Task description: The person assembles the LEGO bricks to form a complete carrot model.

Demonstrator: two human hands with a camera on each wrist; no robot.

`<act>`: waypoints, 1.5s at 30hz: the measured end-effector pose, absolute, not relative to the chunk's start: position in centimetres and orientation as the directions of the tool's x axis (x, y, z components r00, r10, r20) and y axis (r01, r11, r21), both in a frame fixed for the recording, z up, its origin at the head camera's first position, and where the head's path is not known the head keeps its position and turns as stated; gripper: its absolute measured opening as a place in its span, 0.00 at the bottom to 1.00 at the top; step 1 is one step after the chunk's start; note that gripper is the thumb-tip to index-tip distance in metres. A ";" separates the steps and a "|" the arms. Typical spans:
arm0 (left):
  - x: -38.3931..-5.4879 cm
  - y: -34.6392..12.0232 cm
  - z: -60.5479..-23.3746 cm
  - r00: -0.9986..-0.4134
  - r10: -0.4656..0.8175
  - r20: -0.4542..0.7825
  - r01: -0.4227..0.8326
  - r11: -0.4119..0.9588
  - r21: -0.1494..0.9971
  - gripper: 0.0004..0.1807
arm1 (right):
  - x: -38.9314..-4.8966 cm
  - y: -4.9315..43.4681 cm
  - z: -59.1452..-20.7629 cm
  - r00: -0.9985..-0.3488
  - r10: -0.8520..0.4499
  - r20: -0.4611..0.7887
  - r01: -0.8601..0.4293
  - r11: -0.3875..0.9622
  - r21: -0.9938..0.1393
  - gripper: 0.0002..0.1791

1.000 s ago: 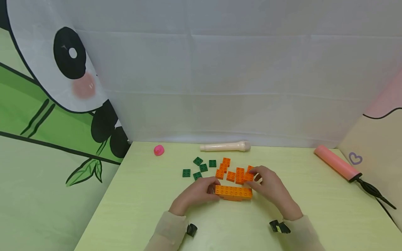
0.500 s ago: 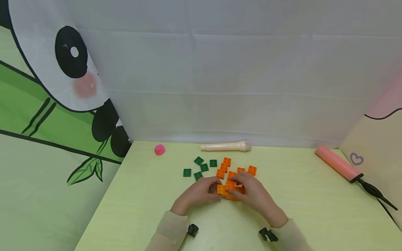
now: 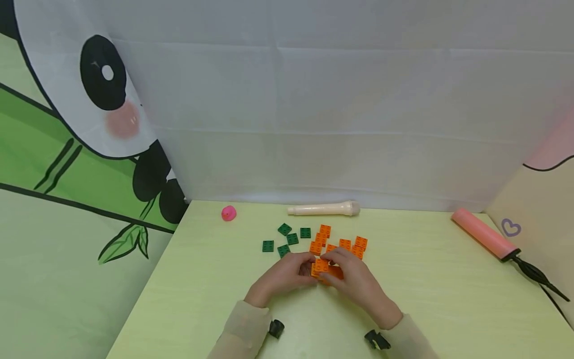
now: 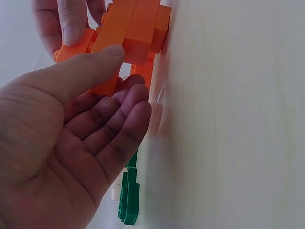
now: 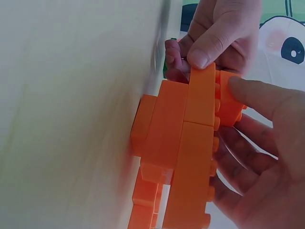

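My left hand (image 3: 284, 275) pinches the left end of a stepped stack of joined orange toy bricks (image 5: 195, 143), its thumb on the near side. With thumb and fingers, my right hand (image 3: 359, 282) holds a small orange brick (image 3: 321, 265) on top of the stack's left end. The right wrist view shows that brick up against the studded face, but I cannot tell whether it is fully pressed on. The stack's right part is hidden under my right hand in the head view.
Loose orange bricks (image 3: 321, 238) lie just behind my hands. Several green bricks (image 3: 292, 239) are scattered behind my left hand. Farther back are a white toy microphone (image 3: 323, 209) and a pink round toy (image 3: 228, 213). A pink balloon pump (image 3: 486, 235) lies at the right.
My right hand has picked up a small orange brick from the loose ones on the right and carried it left onto the stack's left end. My left hand has stayed on the stack.
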State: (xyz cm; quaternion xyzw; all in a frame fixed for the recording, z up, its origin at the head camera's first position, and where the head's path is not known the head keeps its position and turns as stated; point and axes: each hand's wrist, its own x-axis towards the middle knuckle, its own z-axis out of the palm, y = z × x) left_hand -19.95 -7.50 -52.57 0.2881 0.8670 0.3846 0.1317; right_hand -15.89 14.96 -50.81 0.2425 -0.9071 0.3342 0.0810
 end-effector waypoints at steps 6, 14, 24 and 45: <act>-19.8 -7.4 -52.5 -0.797 0.603 -0.001 0.403 0.534 0.744 0.13 | -15.9 14.8 -50.8 -0.865 -0.390 0.315 -0.501 0.652 -0.569 0.19; -19.8 -7.2 -52.5 -0.790 0.613 0.004 0.404 0.514 0.757 0.13 | -15.7 14.7 -51.0 -0.871 -0.383 0.307 -0.490 0.672 -0.554 0.20; -19.7 -7.1 -52.6 -0.784 0.621 0.016 0.429 0.524 0.736 0.11 | -15.7 14.6 -51.5 -0.855 -0.374 0.358 -0.517 0.658 -0.548 0.19; -19.6 -6.9 -52.4 -0.787 0.616 0.045 0.458 0.533 0.712 0.10 | -15.7 14.2 -51.3 -0.848 -0.369 0.379 -0.523 0.698 -0.489 0.22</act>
